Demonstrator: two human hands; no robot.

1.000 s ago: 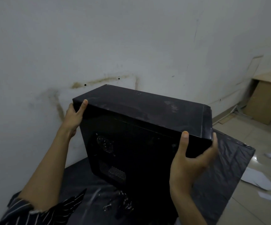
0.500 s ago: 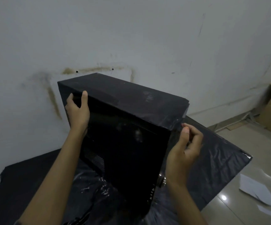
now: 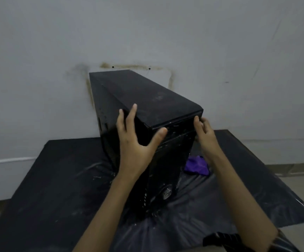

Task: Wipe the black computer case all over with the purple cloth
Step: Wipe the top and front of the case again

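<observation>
My left hand, fingers spread, braces the black computer case — my right hand curls fingers round its corner; purple cloth beside.

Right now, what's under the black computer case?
A crinkled black plastic sheet spreads out from beneath the black computer case. The patch directly below is covered by the case, so anything else there is hidden. The purple cloth lies beside it, on the sheet.
</observation>
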